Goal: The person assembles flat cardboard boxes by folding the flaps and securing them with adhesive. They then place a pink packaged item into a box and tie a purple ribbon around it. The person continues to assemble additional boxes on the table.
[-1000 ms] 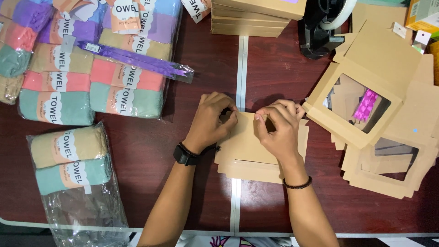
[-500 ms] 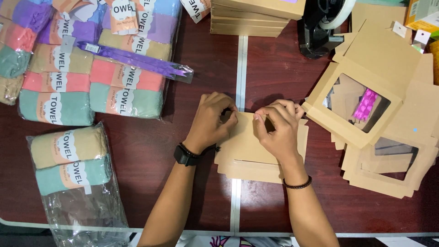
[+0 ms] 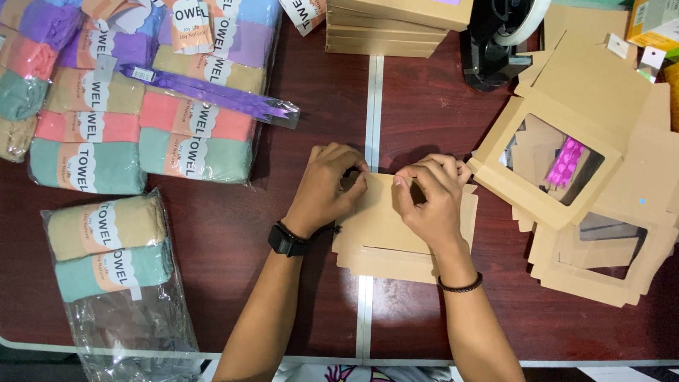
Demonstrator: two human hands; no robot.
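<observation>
We see matt brown card [image 3: 385, 233], smooth and unprinted, under both hands. The table [image 3: 233, 283] looks like dark polished wood, faintly glossy. The towels [image 3: 92, 166] are soft cloth in clear, shiny plastic wrap [image 3: 120, 332] with paper bands. The ribbon [image 3: 212, 92] gleams like satin. The window boxes [image 3: 559, 177] carry clear film, probably plastic.

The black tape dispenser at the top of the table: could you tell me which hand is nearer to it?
Right. The right hand pinches the flat brown cardboard box just below-left of the black tape dispenser; the left hand is farther left, across the table seam.
</observation>
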